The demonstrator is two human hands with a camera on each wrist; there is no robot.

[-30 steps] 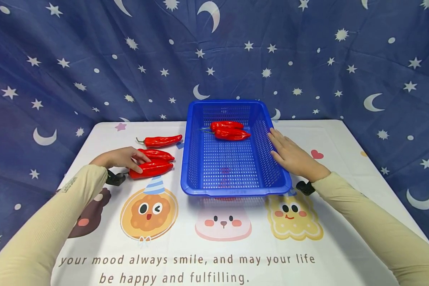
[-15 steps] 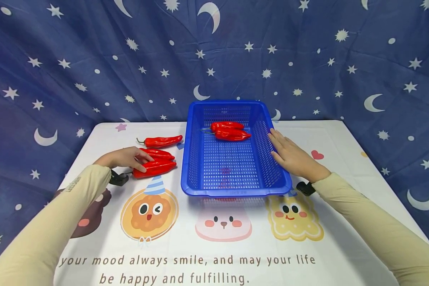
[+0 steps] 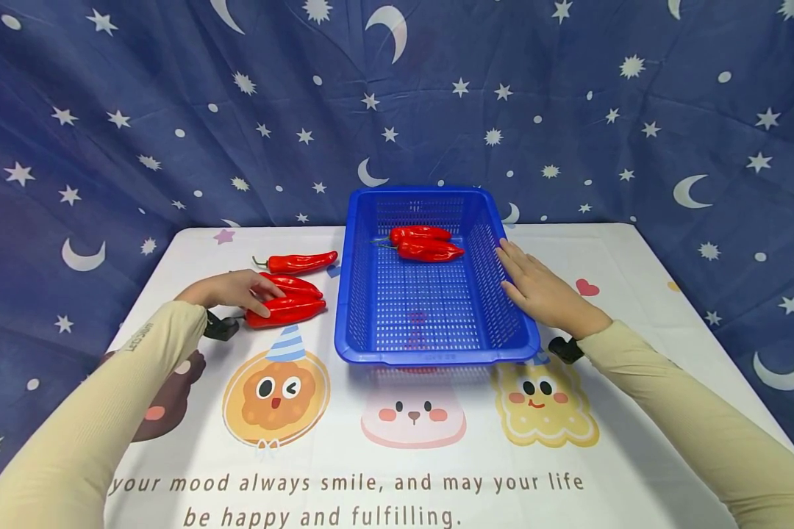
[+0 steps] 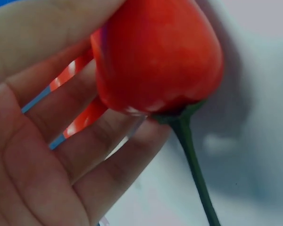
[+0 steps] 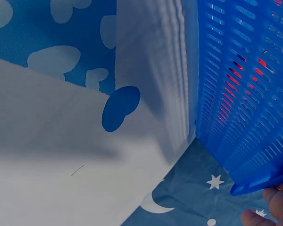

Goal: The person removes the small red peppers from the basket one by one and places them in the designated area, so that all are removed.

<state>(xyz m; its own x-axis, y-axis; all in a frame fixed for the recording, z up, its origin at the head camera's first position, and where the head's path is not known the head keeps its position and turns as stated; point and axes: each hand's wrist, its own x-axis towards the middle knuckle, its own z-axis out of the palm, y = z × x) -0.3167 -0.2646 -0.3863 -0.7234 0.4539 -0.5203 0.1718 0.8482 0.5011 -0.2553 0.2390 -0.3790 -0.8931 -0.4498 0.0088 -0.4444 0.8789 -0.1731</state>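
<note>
By the left grip [image 3: 237, 291] the near red pepper [image 3: 292, 311] is grasped, pinched between thumb and fingers; whether it is lifted clear of the tabletop [image 3: 635, 308] cannot be told. By the right grip [image 3: 548, 292] nothing is clasped: straight fingers are laid along the right rim of the blue basket [image 3: 437, 358].

The rear is closed off by a dark blue backdrop [image 3: 437, 95], patterned with white stars and moons. In front of it, the tabletop is dressed with a white printed cloth, lettered along the near side. Both arms are covered by beige sleeves [image 3: 99, 411]. The basket is set near mid-tabletop, its walls and floor pierced with small openings. Nearer, cartoon faces are printed, among them a round orange face [image 3: 258, 422].

Five red peppers counted. Left of the basket, beyond the grasped one, the middle pepper [image 3: 301, 286] is partly covered by fingers; the far pepper [image 3: 301, 263] is left untouched, its tip pointed at the basket wall. Inside, toward the far end, the rear pepper [image 3: 420, 234] and front pepper [image 3: 430, 250] are laid side by side. Small black devices [image 3: 221, 327] are worn at the wrists. From the left wrist, the green stem [image 4: 193, 165] of the grasped pepper is seen close up
</note>
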